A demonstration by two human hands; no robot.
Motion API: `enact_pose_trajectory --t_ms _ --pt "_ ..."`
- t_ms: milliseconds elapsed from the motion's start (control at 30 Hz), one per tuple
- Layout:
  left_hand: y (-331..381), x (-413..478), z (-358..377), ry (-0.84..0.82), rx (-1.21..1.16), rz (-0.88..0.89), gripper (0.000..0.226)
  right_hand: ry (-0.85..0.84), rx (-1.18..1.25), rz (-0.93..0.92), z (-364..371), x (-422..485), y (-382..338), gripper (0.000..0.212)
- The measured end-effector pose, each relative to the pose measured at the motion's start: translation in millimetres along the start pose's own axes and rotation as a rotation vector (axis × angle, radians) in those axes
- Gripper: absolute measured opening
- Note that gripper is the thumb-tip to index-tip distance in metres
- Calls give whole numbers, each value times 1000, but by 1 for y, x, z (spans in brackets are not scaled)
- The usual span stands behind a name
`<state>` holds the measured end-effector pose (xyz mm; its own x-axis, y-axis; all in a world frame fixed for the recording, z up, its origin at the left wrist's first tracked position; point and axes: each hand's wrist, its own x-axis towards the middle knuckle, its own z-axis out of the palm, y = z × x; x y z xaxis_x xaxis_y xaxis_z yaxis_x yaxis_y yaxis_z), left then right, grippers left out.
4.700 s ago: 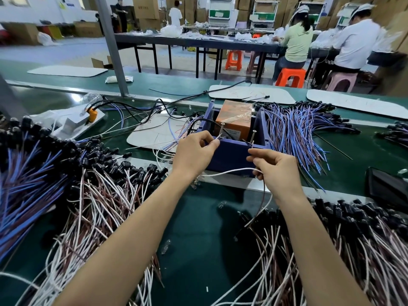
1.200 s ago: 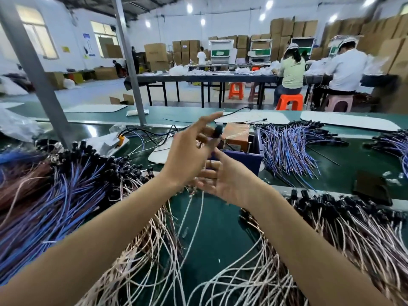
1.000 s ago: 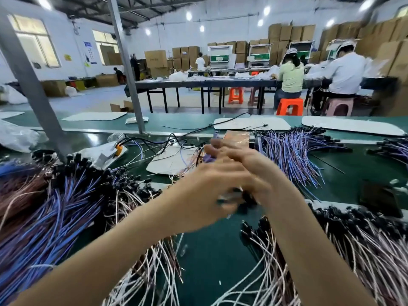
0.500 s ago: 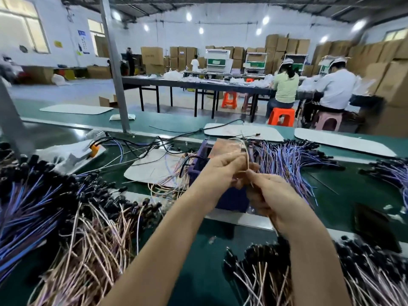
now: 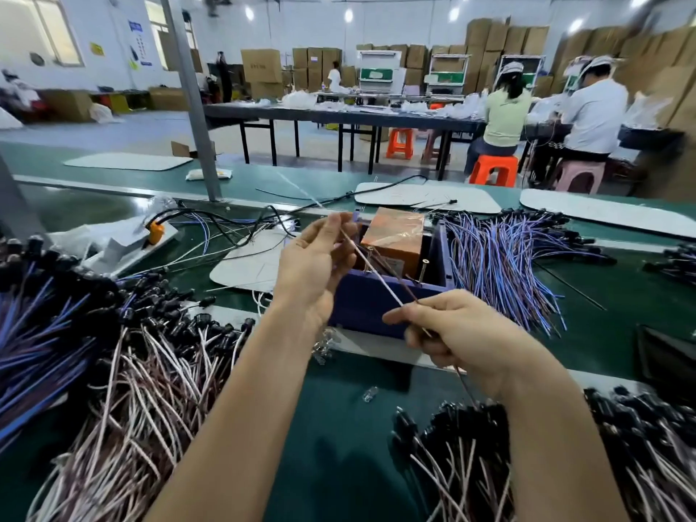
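Observation:
A thin pair of wires (image 5: 376, 276), one white and one brown, stretches taut between my two hands above the green bench. My left hand (image 5: 312, 269) holds the upper end near its fingertips, just in front of a blue plastic bin (image 5: 376, 307). My right hand (image 5: 455, 333) pinches the lower part of the wires between thumb and curled fingers; the wires run on under the palm toward the pile at the lower right. Inside the bin stands an orange box (image 5: 395, 235).
Heaps of white and brown wires with black connectors (image 5: 150, 371) lie at the left and at the lower right (image 5: 470, 446). Blue-violet wire bundles (image 5: 501, 254) spread right of the bin and at the far left (image 5: 34, 340). White mats (image 5: 252, 258) lie on the bench. People sit at tables behind.
My hands, close together half a second ago, have moved apart. The left went up, the right came down toward me, and the wires are now pulled straight between them.

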<state>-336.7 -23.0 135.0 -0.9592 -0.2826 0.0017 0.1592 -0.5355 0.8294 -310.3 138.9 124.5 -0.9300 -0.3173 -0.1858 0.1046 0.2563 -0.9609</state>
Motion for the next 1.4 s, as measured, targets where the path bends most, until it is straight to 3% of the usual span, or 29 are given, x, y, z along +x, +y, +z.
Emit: enact_pose_trajectory --t_ms 233,400,500,567,633,833,967,1400 --pt "5 19 -23 338 -228 66 17 131 63 -4 -23 4 11 33" --pt "8 26 -33 403 -356 123 25 291 148 -20 -25 14 21 25" --pt "9 27 -40 430 -139 189 22 434 194 -64 -29 20 27 25" --pt "9 26 -44 381 125 223 20 484 121 -66 -32 23 31 18" --pt "9 25 -46 262 371 207 23 502 36 -65 -30 23 32 25" --pt "-5 13 -33 -168 911 -84 24 474 -97 -12 -22 26 36 39" --pt "-14 10 -27 -245 992 -152 24 441 -130 25 -18 28 37 39" --pt "-15 14 -34 -250 1006 -156 26 423 -121 -9 -17 28 36 38"
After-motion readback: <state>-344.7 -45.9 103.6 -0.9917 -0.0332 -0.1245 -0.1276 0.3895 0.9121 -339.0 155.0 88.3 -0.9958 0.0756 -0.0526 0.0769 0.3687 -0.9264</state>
